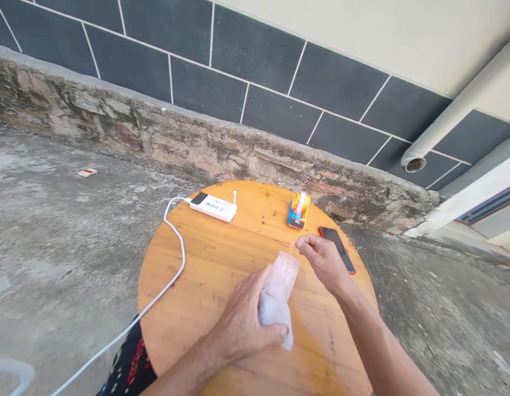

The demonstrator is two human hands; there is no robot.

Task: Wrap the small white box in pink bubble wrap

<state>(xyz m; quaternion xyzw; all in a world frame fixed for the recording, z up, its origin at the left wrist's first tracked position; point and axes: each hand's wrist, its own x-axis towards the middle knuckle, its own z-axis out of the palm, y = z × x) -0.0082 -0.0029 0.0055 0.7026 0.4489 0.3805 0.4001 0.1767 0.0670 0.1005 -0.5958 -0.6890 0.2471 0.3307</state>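
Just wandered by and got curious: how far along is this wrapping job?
Partway, I'd say. Done: translucent wrap already surrounds the pale bundle. In hand: the left hand grips it, while the right hand pinches its fingertips near the upper end, perhaps on clear tape. Left: probably securing that end, which extends past the bulge; whether it is sealed I can't tell. The tape dispenser stands on the table.

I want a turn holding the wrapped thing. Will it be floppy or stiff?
The wrapped thing may feel soft outside, since its wrap looks thin. Its flatter end, beyond the left hand, probably bends. The rounded part bulges, so that might feel firmer.
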